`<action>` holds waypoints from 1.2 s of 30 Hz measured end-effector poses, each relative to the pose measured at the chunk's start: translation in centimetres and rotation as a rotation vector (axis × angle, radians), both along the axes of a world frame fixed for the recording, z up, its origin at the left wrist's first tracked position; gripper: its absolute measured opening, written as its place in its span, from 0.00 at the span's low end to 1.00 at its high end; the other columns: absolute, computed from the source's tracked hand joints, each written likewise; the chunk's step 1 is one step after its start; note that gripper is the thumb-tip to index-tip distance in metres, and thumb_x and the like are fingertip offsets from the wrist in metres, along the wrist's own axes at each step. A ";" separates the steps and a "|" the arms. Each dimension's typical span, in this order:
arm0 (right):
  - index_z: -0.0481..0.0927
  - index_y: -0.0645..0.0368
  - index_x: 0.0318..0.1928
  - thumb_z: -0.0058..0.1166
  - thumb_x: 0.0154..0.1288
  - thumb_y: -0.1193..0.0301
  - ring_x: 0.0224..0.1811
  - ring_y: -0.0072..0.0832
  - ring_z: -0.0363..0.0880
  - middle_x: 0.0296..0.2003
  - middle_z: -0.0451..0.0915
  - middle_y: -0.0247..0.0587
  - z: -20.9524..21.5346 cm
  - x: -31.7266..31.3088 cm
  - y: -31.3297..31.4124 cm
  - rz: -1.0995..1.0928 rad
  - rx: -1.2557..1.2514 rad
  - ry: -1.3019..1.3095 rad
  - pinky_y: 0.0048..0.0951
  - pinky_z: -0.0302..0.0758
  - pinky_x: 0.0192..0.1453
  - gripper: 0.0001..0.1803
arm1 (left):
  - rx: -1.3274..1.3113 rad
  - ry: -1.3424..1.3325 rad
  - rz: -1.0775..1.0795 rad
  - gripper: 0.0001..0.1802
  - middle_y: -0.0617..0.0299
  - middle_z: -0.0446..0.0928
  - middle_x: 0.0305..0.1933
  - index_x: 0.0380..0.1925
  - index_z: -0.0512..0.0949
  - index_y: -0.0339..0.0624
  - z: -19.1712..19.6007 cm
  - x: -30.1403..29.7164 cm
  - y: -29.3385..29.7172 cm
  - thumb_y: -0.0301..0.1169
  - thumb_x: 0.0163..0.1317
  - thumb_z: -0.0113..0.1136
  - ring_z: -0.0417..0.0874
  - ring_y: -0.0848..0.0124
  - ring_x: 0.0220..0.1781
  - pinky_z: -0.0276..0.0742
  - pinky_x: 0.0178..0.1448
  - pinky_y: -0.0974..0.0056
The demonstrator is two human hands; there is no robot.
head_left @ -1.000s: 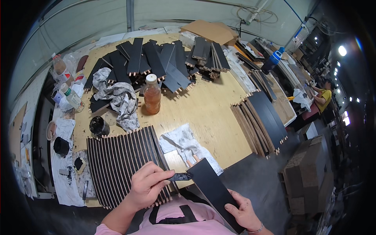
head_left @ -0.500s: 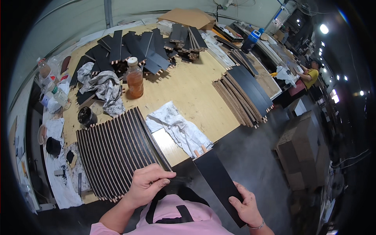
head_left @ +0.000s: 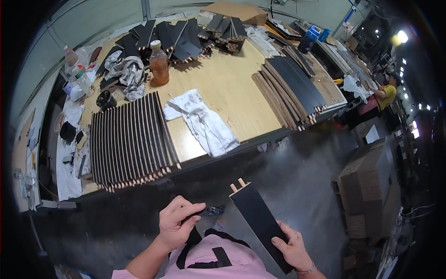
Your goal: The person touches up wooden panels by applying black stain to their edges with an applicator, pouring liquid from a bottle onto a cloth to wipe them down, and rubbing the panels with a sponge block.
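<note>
In my right hand (head_left: pixel 292 242) I grip a black board (head_left: pixel 258 214) near its lower end. It slants up and to the left, and two pale wooden dowels (head_left: pixel 237 186) stick out of its far end. My left hand (head_left: pixel 180 221) is closed in a pinch to the left of the board, apart from it. Something small and dark shows at its fingertips, too little to name. Beyond my hands, on the table, a row of black boards (head_left: pixel 132 139) stands on edge, with dowels at the near ends. A stained white cloth (head_left: pixel 204 128) lies to the right of that row.
On the table (head_left: pixel 227 83) are an amber-filled bottle (head_left: pixel 159 65), a dark cup (head_left: pixel 106 100), a crumpled rag (head_left: pixel 127 76) and heaped black boards (head_left: pixel 181 39). A board stack (head_left: pixel 292 88) sits at the right edge. Cartons (head_left: pixel 367 186) stand on the right; a person in yellow (head_left: pixel 385 95) is farther off.
The table has shifted up and away in view, with more floor between it and me. The held board's doweled end now stands apart from the cloth. Both hands keep their grips.
</note>
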State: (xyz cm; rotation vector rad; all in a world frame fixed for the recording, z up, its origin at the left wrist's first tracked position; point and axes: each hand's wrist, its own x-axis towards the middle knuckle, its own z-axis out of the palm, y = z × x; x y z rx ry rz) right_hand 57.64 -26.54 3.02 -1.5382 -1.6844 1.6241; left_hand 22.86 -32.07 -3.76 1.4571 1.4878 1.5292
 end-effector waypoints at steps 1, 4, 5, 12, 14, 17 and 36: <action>0.78 0.74 0.73 0.64 0.74 0.77 0.61 0.25 0.83 0.60 0.87 0.45 -0.2 1.2 -0.5 -0.001 -0.031 0.025 0.29 0.78 0.71 0.29 | -0.006 0.003 -0.001 0.19 0.61 0.82 0.35 0.54 0.93 0.39 -0.3 1.4 -0.4 0.19 0.63 0.77 0.80 0.69 0.33 0.75 0.38 0.65; 0.78 0.73 0.74 0.66 0.75 0.76 0.62 0.26 0.84 0.61 0.88 0.46 -0.5 4.1 -1.9 0.012 -0.027 0.076 0.30 0.78 0.72 0.30 | 0.064 0.086 0.003 0.18 0.62 0.81 0.37 0.53 0.93 0.38 -0.5 4.7 -1.0 0.18 0.62 0.77 0.76 0.72 0.34 0.69 0.36 0.66; 0.78 0.73 0.74 0.66 0.75 0.76 0.62 0.26 0.84 0.61 0.88 0.46 -0.5 5.0 -2.4 0.008 -0.024 0.080 0.30 0.78 0.72 0.30 | 0.100 0.145 -0.003 0.19 0.61 0.81 0.36 0.53 0.93 0.39 -0.3 5.6 -1.1 0.17 0.60 0.77 0.76 0.71 0.34 0.70 0.36 0.65; 0.78 0.72 0.75 0.67 0.76 0.74 0.63 0.28 0.84 0.62 0.88 0.46 0.0 8.4 -5.1 0.016 -0.013 0.061 0.32 0.77 0.73 0.31 | 0.242 0.329 -0.034 0.24 0.61 0.81 0.35 0.52 0.93 0.40 0.9 8.8 -2.1 0.14 0.53 0.76 0.77 0.66 0.35 0.73 0.37 0.62; 0.78 0.71 0.75 0.67 0.76 0.74 0.63 0.28 0.84 0.62 0.88 0.46 0.3 8.8 -5.5 0.025 -0.003 0.046 0.32 0.77 0.73 0.31 | 0.231 0.328 -0.013 0.24 0.61 0.81 0.35 0.52 0.93 0.40 0.9 8.8 -2.3 0.14 0.53 0.76 0.77 0.66 0.35 0.73 0.37 0.62; 0.78 0.71 0.75 0.67 0.76 0.73 0.63 0.28 0.84 0.63 0.87 0.46 0.6 9.1 -5.9 0.014 -0.033 0.050 0.32 0.77 0.73 0.31 | 0.225 0.312 0.004 0.24 0.61 0.81 0.35 0.52 0.93 0.40 1.5 9.3 -2.6 0.14 0.52 0.76 0.78 0.65 0.35 0.73 0.37 0.62; 0.79 0.71 0.74 0.66 0.74 0.74 0.63 0.30 0.86 0.63 0.89 0.49 0.4 8.6 -6.4 0.075 0.054 -0.043 0.33 0.79 0.72 0.31 | 0.252 0.388 -0.024 0.26 0.61 0.79 0.35 0.53 0.93 0.41 2.5 8.4 -4.1 0.15 0.51 0.78 0.78 0.64 0.35 0.72 0.36 0.60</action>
